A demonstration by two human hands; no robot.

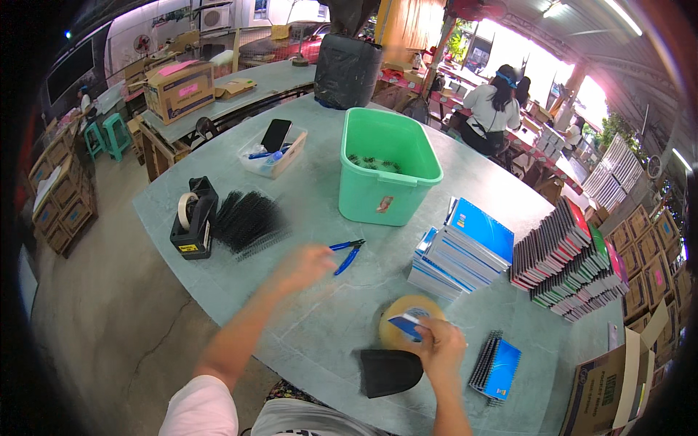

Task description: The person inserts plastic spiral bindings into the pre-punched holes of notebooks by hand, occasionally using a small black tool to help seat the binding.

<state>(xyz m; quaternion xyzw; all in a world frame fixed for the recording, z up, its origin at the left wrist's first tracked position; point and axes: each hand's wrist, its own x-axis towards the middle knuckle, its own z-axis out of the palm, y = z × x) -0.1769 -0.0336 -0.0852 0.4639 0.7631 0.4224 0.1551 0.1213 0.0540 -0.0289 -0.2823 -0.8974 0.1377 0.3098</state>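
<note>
My right hand [442, 349] pinches a small blue-covered notebook [404, 326] above a wide roll of clear tape [389, 341]. My left hand [309, 265] is smeared by motion beside blue-handled pliers [347, 262] lying on the table; its fingers cannot be made out. Left of it spreads a pile of black spiral binding coils [247, 218]. A flat black piece [389, 374] with a rounded end lies in front of the tape roll. To the right of my right hand rest a few spiral-bound blue notebooks [503, 369]. Behind stands a stack of blue notebooks [476, 236] without visible coils.
A green bin [363, 203] holds some coils. At left stand a tape dispenser [195, 221] and a clear tray [287, 161] with a phone. Stacks of red, green and pink spiral notebooks [567, 254] stand right, beyond an open carton [600, 392]. People sit at far tables.
</note>
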